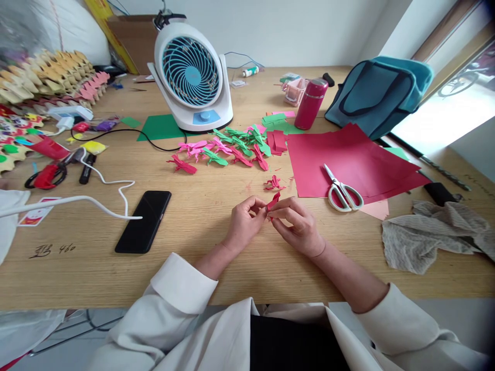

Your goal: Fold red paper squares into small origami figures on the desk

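Between both hands, over the near middle of the table, is a small folded red paper piece [274, 201]. My left hand [247, 219] pinches it from the left, and my right hand [296, 224] grips it from the right with bent fingers. Part of the paper is hidden behind the fingertips. Just beyond my hands lies a red paper figure [274, 183] with thin cut limbs. Farther back is a cluster of folded green, pink and red paper figures [228, 147]. White-handled scissors [343, 191] rest to the right, partly on large red paper sheets [344, 159].
A white fan [193, 74] stands at the back, near a red bottle [311, 103] and a blue bag [381, 95]. A black phone [144, 221] with a white cable [116, 183] lies left. Red-handled scissors [46, 176] are at far left, a grey cloth [429, 234] at right.
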A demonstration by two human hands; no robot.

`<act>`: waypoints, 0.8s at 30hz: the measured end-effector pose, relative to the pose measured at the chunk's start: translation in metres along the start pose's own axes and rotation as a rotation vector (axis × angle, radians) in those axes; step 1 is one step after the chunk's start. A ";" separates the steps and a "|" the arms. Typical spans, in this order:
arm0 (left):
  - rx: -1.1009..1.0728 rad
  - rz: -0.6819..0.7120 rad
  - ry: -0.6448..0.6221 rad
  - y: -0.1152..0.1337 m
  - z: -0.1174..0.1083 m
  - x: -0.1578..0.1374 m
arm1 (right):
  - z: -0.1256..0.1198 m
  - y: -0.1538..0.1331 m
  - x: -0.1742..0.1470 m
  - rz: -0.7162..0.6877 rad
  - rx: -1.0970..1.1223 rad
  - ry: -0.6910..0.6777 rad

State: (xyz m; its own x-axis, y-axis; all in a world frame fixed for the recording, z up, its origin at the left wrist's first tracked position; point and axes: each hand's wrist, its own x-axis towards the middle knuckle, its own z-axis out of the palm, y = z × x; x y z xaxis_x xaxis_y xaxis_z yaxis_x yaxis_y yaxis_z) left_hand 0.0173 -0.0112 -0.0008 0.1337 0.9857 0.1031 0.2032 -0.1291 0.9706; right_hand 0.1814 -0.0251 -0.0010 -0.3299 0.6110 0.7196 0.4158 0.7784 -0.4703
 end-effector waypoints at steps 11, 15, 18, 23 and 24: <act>0.021 0.090 0.039 -0.004 -0.009 0.004 | -0.003 -0.001 0.003 -0.014 -0.013 -0.114; 0.163 0.244 0.007 -0.002 -0.011 0.003 | -0.004 -0.001 0.005 0.041 -0.101 -0.071; 0.198 0.334 0.004 0.000 -0.011 0.004 | -0.005 0.000 0.007 0.110 -0.149 -0.042; 0.220 0.383 -0.010 0.001 -0.011 0.004 | -0.006 0.005 0.009 0.156 -0.103 -0.067; 0.226 0.386 -0.018 0.001 -0.011 0.004 | -0.005 0.005 0.009 0.163 -0.085 -0.073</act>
State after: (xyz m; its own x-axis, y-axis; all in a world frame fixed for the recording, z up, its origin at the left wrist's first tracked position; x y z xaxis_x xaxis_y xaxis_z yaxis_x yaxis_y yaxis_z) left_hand 0.0070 -0.0061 0.0034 0.2577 0.8587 0.4429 0.3413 -0.5098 0.7897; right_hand 0.1853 -0.0159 0.0058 -0.3118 0.7394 0.5967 0.5375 0.6551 -0.5310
